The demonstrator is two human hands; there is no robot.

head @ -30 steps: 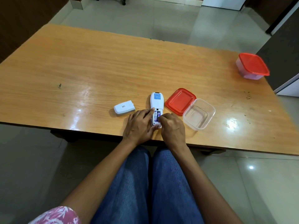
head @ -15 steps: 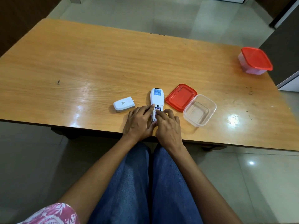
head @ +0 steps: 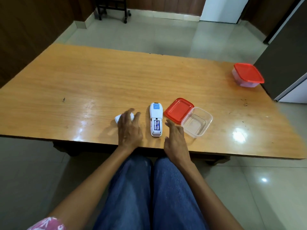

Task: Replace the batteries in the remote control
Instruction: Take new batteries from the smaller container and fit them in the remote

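Note:
The white remote control [head: 155,113] lies face down near the table's front edge, its battery bay open with two batteries [head: 156,125] side by side inside. My left hand [head: 129,129] is over the white battery cover [head: 117,118] to the remote's left, fingers spread and covering most of it; whether it grips the cover cannot be told. My right hand [head: 175,138] hovers just right of the remote, fingers apart, holding nothing.
An empty clear plastic box [head: 196,124] with its red lid [head: 179,109] beside it sits right of the remote. A second box with a red lid on [head: 248,75] stands at the far right table edge. A dark cabinet stands beyond it.
Both hands have left the remote's battery bay. The left hand moved left onto the battery cover; the right hand drew back to the right. The camera tilted up.

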